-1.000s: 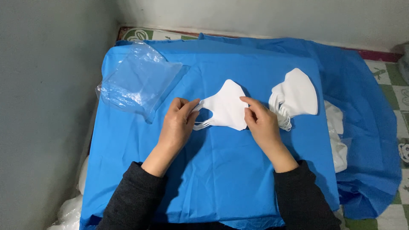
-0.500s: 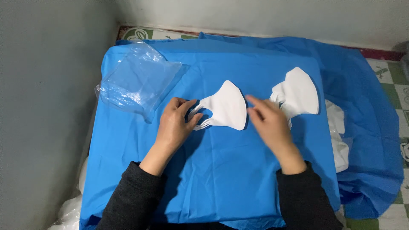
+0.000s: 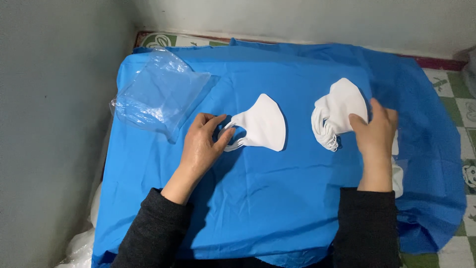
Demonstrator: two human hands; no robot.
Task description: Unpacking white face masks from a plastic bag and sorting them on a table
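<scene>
- I looked down at a worktop draped in a bright blue cloth (image 3: 277,208), with both my arms in dark sleeves reaching across it.
- My left hand (image 3: 201,144) rested on the cloth at the ear-loop end of a single white face mask (image 3: 263,123). Its fingers (image 3: 218,144) were loosely curled and a little spread, with the thumb and fingertips touching the loops; I could not tell if they truly pinched them.
- That single mask lay flat near the middle of the cloth, folded, its rounded edge pointing right.
- My right hand (image 3: 377,131) lay on the right edge of a stack of white masks (image 3: 337,111), well apart from the single mask. Its fingers (image 3: 359,121) were held close together, pressing on the top of the stack, thumb underneath or hidden.
- A clear plastic bag (image 3: 161,94) lay crumpled and empty-looking at the far left of the cloth, near the grey wall.
- More white material (image 3: 396,171) showed just beyond my right wrist, partly hidden.
- As I judged it, one mask was laid out on its own, none was in the bag, and the stack remained to be handled.
</scene>
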